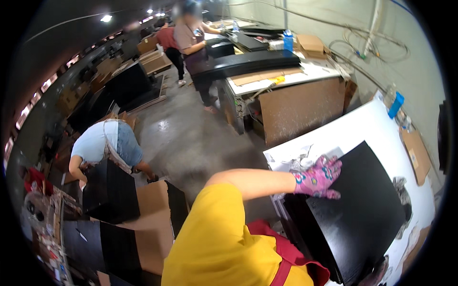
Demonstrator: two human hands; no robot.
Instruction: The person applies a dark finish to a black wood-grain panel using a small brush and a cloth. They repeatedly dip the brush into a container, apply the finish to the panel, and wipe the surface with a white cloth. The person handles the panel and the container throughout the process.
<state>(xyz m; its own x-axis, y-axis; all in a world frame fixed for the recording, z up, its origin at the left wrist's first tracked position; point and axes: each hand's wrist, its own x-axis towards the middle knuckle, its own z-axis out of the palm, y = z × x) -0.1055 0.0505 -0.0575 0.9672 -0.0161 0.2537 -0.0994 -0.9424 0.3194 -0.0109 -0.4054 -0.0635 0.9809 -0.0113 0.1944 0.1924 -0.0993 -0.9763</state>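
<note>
My left hand (318, 178), in a pink patterned glove, lies palm down with its fingers stretched out. It rests on the upper left corner of a glossy black panel (362, 209). That panel tops a stack of similar dark panels (305, 224) on a white table (315, 133). At the bottom right, part of my right hand (379, 272) shows at the panel's near edge; its fingers are too dark and cut off to read. Crumpled whitish cloth or paper (303, 161) lies just beyond my left hand. A grey rag (402, 190) sits along the panel's right side.
A blue-capped bottle (395, 106) and a cardboard piece (416, 155) are by the wall. Ahead, a person (193, 45) stands at another table with black boards (253, 62). To the left, someone in light blue (107, 143) bends over black panels (109, 190) and cardboard (153, 205).
</note>
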